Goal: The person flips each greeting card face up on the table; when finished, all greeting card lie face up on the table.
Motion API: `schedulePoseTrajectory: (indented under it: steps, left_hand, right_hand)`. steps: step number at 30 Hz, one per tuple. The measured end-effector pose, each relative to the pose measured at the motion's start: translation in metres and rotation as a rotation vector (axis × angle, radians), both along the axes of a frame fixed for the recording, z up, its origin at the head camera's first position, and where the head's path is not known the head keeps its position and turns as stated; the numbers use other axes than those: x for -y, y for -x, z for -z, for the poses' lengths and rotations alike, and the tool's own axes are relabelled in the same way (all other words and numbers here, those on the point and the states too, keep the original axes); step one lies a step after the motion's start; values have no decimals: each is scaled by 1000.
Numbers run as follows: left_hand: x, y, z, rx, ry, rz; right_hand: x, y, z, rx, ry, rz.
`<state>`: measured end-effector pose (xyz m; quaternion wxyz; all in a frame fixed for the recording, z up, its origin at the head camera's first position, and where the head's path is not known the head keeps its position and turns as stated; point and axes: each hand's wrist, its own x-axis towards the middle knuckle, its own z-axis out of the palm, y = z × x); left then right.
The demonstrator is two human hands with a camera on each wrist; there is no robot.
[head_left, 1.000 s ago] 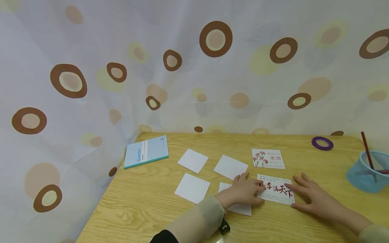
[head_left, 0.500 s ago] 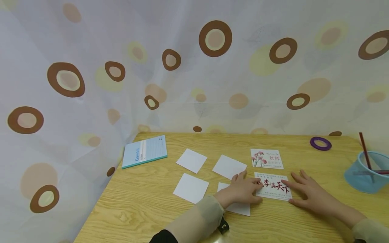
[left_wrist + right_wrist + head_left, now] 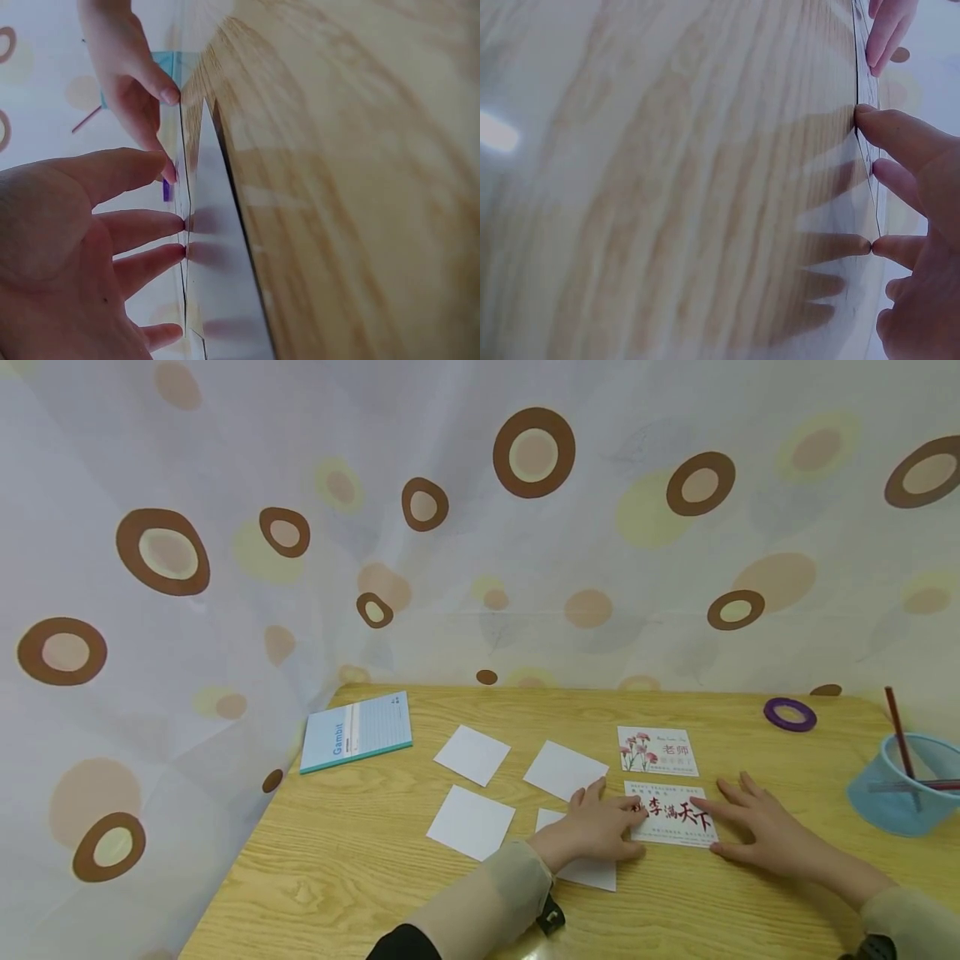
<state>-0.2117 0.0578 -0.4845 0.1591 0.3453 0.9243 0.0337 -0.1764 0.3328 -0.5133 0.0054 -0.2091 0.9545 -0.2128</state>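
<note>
A white card with red Chinese lettering (image 3: 667, 828) lies flat on the table between my two hands. My left hand (image 3: 596, 833) touches its left edge with fingers spread, and the hand partly covers a blank white card (image 3: 592, 874) beneath it. At the right edge, fingertips of my right hand (image 3: 767, 827) rest on the lettered card. Just behind it lies a card with pink flowers (image 3: 658, 752), nearly lined up with it. The left wrist view shows my left fingertips at the edge of a white card (image 3: 221, 277).
Several blank white cards, one of them (image 3: 471, 822) near the left forearm, lie left of the hands. A blue notebook (image 3: 356, 732) sits at the back left. To the right are a purple ring (image 3: 810, 718) and a blue cup (image 3: 873, 797) holding dark red sticks.
The lettered card has slid a little away from me and to the left, nearer the flower card. My right hand has moved with it; my left hand stays nearly in place.
</note>
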Motion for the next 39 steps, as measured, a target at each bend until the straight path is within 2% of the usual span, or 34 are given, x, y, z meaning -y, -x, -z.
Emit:
schedulePoseTrajectory:
  steps: [7, 10, 14, 17, 23, 27, 34, 39]
  left_hand:
    - [3, 3, 0, 7, -26, -14]
    - [8, 8, -2, -13, -39, -28]
    - [19, 17, -6, -23, -80, -99]
    - [30, 26, -7, 2, -144, -167]
    - [56, 42, -11, 30, -242, -230]
    - [73, 50, -15, 21, -289, -281]
    - [88, 56, -10, 13, -293, -394]
    - [96, 59, -11, 18, -276, -417]
  right_hand:
    - [2, 3, -5, 4, 21, -5]
    - [6, 7, -10, -12, 31, -7]
    - [18, 16, -18, -59, 19, -12]
    - [31, 23, -24, -66, 21, -13]
    - [62, 33, -30, -48, 60, -22]
    - [77, 42, -31, -51, 66, -34]
    - [97, 53, -33, -40, 85, -14]
    - [111, 59, -34, -72, 38, 18]
